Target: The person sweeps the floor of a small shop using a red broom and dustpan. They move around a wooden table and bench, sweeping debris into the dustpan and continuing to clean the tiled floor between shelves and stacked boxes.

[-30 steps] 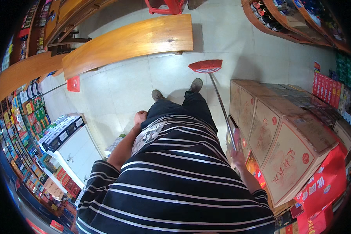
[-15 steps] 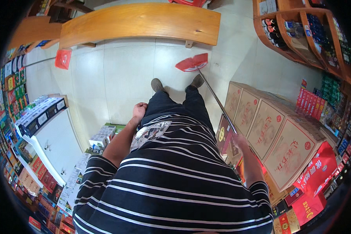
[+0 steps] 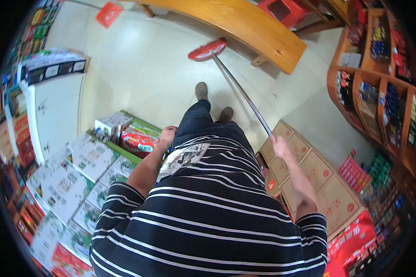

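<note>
My right hand [image 3: 279, 146] is closed round the metal handle of a broom [image 3: 241, 90]. The handle slants away to the far left, where the red broom head [image 3: 207, 50] rests on the tiled floor beside a wooden bench. My left hand [image 3: 168, 134] hangs at my left hip, its fingers curled in against the dark trousers; nothing shows in it. A red dustpan [image 3: 109, 15] with a thin long handle stands at the far left, apart from the broom.
The long wooden bench [image 3: 245, 28] crosses the far side, with a red stool [image 3: 284, 10] behind it. Stacked brown cartons [image 3: 320, 167] stand close on my right, white boxes [image 3: 62, 184] on my left. Wooden bottle shelves [image 3: 356, 69] line the far right.
My view has turned and moved forward; the bench lies at a slant and the dustpan sits nearer the upper edge. One foot has stepped ahead. The broom head has shifted left and farther out.
</note>
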`<state>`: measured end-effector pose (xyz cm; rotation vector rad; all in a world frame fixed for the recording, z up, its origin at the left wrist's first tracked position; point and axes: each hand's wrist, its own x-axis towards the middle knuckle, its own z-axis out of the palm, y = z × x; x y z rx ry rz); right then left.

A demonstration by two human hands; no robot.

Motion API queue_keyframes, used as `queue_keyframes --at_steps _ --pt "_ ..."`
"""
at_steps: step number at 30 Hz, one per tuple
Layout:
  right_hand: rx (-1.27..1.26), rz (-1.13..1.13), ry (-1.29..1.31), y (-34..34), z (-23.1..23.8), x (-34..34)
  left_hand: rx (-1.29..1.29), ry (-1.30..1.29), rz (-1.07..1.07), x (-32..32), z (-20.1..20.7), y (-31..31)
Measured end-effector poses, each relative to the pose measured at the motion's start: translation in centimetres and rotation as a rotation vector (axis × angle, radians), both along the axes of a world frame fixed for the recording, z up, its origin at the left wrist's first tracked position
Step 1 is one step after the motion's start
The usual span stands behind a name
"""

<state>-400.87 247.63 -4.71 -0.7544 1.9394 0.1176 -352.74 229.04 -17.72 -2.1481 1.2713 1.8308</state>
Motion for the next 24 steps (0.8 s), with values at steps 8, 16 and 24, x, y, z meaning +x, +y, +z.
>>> queue_keyframes --at_steps 8,16,24 --pt "0.204 0.157 0.073 -2.6 -11.7 0.6 -0.022 -0.106 0.052 4.8 4.3 10.1" --pt "0.64 0.114 0.361 18.3 2.3 -10.7 -0.176 -0.28 -0.019 7.5 2.6 11.9" --pt "0.669 0.033 0.317 21.5 6.9 -7.9 -0.138 -0.262 -0.175 12.9 -2.9 4.0"
